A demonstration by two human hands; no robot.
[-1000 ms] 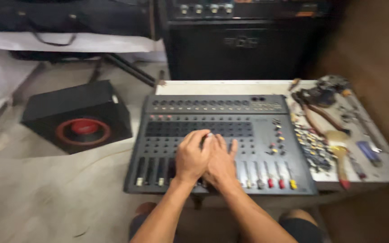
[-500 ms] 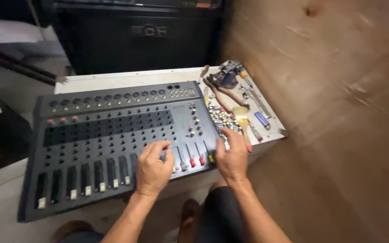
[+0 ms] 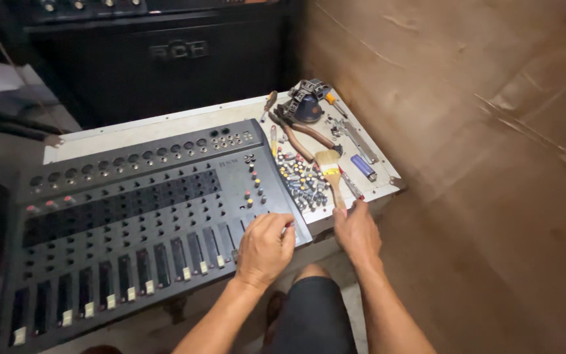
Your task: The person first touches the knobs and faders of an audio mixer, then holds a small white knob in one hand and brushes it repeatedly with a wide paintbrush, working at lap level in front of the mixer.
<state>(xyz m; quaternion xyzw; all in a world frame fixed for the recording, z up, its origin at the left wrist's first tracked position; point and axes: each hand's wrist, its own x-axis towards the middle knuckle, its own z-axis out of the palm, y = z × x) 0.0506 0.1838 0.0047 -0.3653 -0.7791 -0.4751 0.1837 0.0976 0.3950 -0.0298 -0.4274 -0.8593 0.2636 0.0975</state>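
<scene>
Head view: two hands at the right end of an audio mixer.

Left hand point(image 3: 266, 249) rests curled, knuckles up, on the grey mixer point(image 3: 132, 210) over its right-most sliders, gripping nothing that shows. Right hand point(image 3: 356, 231) sits at the worktop point(image 3: 388, 183) edge, fingers closed near the paintbrush point(image 3: 330, 172) handle; whether it grips anything I cannot tell. Loose knobs point(image 3: 301, 183), pliers point(image 3: 302, 134) and a blue lighter point(image 3: 363, 168) lie beside.

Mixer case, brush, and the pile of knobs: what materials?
Mixer: looks like painted sheet metal, matte grey, crisp folded edges. Brush: pale wooden handle, light bristles, likely a metal ferrule. Knobs: probably moulded plastic, grey with coloured caps; too small to be sure.
</scene>
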